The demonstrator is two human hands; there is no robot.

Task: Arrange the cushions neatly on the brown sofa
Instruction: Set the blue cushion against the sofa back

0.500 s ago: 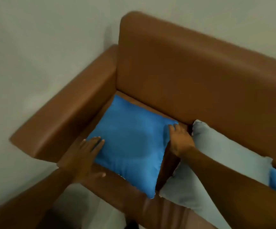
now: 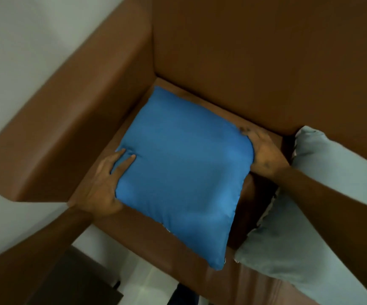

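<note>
A bright blue cushion (image 2: pixel 182 172) lies on the seat of the brown sofa (image 2: pixel 255 62), in the corner by the left armrest (image 2: pixel 85 119). My left hand (image 2: pixel 105 186) grips its left edge, fingers pressed into the fabric. My right hand (image 2: pixel 264 153) holds its right edge near the back corner. A pale grey-blue cushion (image 2: pixel 323 216) lies to the right on the seat, partly under my right forearm.
A pale wall (image 2: pixel 24 40) runs behind and left of the sofa. The light floor (image 2: pixel 147 282) shows below the seat's front edge, with a dark object (image 2: pixel 85 280) at the bottom left.
Both hands have taken hold of the blue cushion's sides; the left hand moved from its lower corner up onto the left edge. The camera has moved closer and looks more steeply down.
</note>
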